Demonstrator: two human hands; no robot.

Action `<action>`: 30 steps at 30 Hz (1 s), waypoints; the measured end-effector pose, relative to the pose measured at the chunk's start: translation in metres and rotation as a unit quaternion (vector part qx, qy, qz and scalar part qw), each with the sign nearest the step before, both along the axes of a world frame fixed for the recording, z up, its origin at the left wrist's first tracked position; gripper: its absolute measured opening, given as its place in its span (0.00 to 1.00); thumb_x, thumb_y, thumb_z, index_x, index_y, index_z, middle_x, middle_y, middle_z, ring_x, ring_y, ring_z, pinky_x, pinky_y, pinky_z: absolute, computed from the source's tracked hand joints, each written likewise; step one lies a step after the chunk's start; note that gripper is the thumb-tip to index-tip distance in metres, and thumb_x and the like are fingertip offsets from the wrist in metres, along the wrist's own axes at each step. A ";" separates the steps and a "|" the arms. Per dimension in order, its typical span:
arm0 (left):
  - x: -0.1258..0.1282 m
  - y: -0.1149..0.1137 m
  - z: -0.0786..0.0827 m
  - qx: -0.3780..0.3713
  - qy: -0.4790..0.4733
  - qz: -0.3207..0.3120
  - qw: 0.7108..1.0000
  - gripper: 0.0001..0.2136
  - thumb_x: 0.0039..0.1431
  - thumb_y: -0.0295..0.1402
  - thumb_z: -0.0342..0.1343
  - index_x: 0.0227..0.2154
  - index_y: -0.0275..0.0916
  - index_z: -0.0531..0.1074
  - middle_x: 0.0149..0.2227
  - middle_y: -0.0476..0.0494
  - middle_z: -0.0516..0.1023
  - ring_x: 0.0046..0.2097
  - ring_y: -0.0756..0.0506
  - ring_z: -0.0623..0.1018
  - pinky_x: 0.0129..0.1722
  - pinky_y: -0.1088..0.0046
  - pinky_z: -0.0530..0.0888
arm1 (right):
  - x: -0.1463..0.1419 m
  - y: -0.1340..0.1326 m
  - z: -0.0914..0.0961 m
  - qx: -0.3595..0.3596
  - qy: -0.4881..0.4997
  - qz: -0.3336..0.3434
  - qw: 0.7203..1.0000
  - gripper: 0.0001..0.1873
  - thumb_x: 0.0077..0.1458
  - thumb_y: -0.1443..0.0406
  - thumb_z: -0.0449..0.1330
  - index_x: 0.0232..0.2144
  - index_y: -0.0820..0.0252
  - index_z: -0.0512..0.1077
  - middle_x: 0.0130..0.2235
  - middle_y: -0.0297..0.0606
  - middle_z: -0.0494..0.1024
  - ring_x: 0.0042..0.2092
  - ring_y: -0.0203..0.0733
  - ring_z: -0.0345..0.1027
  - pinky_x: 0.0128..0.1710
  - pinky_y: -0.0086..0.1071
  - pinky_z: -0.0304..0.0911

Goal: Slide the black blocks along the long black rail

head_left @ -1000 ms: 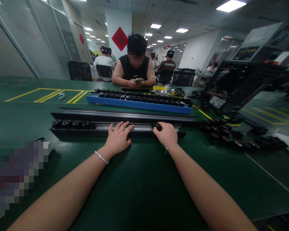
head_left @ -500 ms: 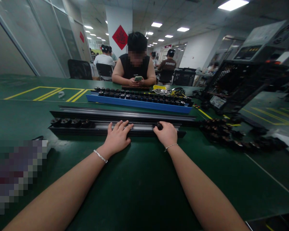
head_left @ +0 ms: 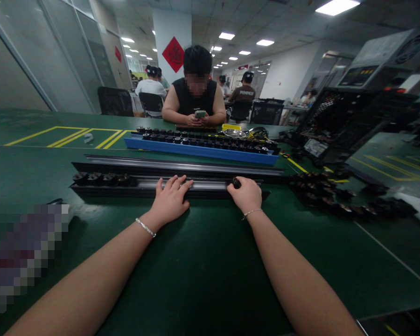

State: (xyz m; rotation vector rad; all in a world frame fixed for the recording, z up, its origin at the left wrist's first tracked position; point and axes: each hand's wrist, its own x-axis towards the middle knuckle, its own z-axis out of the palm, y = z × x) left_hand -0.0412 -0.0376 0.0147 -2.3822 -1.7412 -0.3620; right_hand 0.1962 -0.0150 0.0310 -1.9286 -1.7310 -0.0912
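Note:
A long black rail (head_left: 210, 185) with a silver channel lies across the green table (head_left: 203, 261) in front of me. My left hand (head_left: 170, 200) rests flat on the rail near its middle, fingers stretched out. My right hand (head_left: 247, 194) is closed on a small black part (head_left: 236, 183) sitting in the rail's channel. Several black parts (head_left: 103, 178) sit in a row at the rail's left end. A second black rail (head_left: 182, 165) lies just behind the first.
A blue tray (head_left: 199, 151) of black parts lies further back. A heap of loose black parts (head_left: 332, 198) sits to the right. A person across the table holds a phone (head_left: 200, 113). Dark equipment (head_left: 353, 121) stands at the right.
My right hand with the small black part has shifted a little to the right along the rail. My left hand has stayed in place.

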 end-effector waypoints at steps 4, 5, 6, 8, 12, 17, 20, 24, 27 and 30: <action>0.000 -0.001 0.001 0.005 -0.001 -0.002 1.000 0.28 0.53 0.36 0.48 0.59 0.47 0.57 0.63 0.43 0.58 0.63 0.37 0.56 0.59 0.45 0.46 | 0.009 0.000 0.000 0.002 -0.005 -0.018 1.000 0.11 0.48 0.60 0.53 0.29 0.56 0.74 0.35 0.38 0.77 0.41 0.44 0.66 0.38 0.33 0.56; 0.001 -0.001 0.001 0.005 -0.002 -0.002 1.000 0.28 0.53 0.36 0.48 0.59 0.47 0.57 0.63 0.43 0.58 0.63 0.37 0.56 0.59 0.45 0.46 | 0.011 0.000 0.000 0.001 -0.007 -0.019 1.000 0.11 0.48 0.60 0.53 0.30 0.56 0.74 0.35 0.38 0.77 0.40 0.44 0.66 0.38 0.33 0.56; 0.001 -0.001 0.001 0.004 -0.002 -0.001 1.000 0.27 0.53 0.36 0.47 0.59 0.47 0.57 0.63 0.43 0.58 0.63 0.36 0.56 0.59 0.45 0.47 | 0.013 0.000 0.000 0.002 -0.010 -0.021 1.000 0.12 0.48 0.60 0.53 0.30 0.56 0.75 0.35 0.38 0.77 0.40 0.44 0.66 0.37 0.33 0.56; 0.001 -0.001 0.001 0.001 -0.001 -0.001 1.000 0.27 0.53 0.36 0.47 0.59 0.47 0.57 0.63 0.43 0.58 0.63 0.36 0.56 0.59 0.44 0.47 | 0.016 0.000 0.000 0.003 -0.014 -0.026 1.000 0.12 0.48 0.60 0.53 0.30 0.55 0.75 0.35 0.38 0.77 0.39 0.43 0.66 0.37 0.33 0.56; 0.000 -0.001 0.000 0.004 0.001 0.000 1.000 0.28 0.53 0.36 0.47 0.59 0.47 0.57 0.63 0.43 0.58 0.63 0.36 0.55 0.59 0.45 0.46 | 0.024 0.001 0.000 0.005 -0.014 -0.046 0.999 0.13 0.47 0.59 0.54 0.31 0.55 0.76 0.34 0.38 0.77 0.39 0.44 0.66 0.37 0.33 0.57; -0.001 0.000 -0.001 0.009 -0.002 -0.005 1.000 0.28 0.53 0.36 0.48 0.59 0.47 0.57 0.63 0.44 0.58 0.63 0.38 0.55 0.59 0.45 0.46 | 0.033 0.003 0.000 -0.001 0.002 -0.056 0.998 0.14 0.46 0.59 0.54 0.34 0.55 0.76 0.36 0.39 0.77 0.41 0.46 0.67 0.39 0.34 0.58; -0.001 0.000 -0.001 0.010 -0.004 -0.005 1.000 0.28 0.52 0.36 0.48 0.59 0.47 0.57 0.63 0.43 0.58 0.63 0.38 0.55 0.59 0.44 0.46 | 0.035 0.002 0.000 -0.002 0.006 -0.064 0.998 0.15 0.46 0.59 0.54 0.35 0.54 0.76 0.37 0.39 0.77 0.42 0.46 0.67 0.39 0.34 0.59; 0.000 0.000 -0.001 0.014 -0.003 -0.007 1.000 0.28 0.52 0.36 0.48 0.58 0.47 0.57 0.63 0.43 0.58 0.63 0.37 0.56 0.59 0.44 0.46 | 0.037 0.001 0.001 -0.006 0.009 -0.070 0.998 0.16 0.46 0.58 0.54 0.36 0.54 0.76 0.39 0.38 0.77 0.43 0.47 0.67 0.39 0.35 0.59; -0.001 0.000 -0.001 0.013 -0.003 -0.005 1.000 0.28 0.52 0.36 0.48 0.58 0.47 0.58 0.63 0.44 0.58 0.63 0.38 0.56 0.59 0.44 0.46 | 0.037 0.001 0.001 -0.008 0.015 -0.072 0.997 0.16 0.46 0.58 0.54 0.36 0.53 0.76 0.39 0.38 0.77 0.43 0.48 0.67 0.40 0.36 0.60; -0.001 0.000 -0.001 0.010 -0.003 -0.005 1.000 0.27 0.52 0.36 0.48 0.58 0.47 0.58 0.63 0.43 0.58 0.63 0.38 0.56 0.59 0.44 0.47 | 0.040 0.001 0.001 -0.011 0.027 -0.074 0.997 0.16 0.46 0.59 0.55 0.37 0.54 0.76 0.40 0.39 0.77 0.43 0.47 0.67 0.39 0.35 0.60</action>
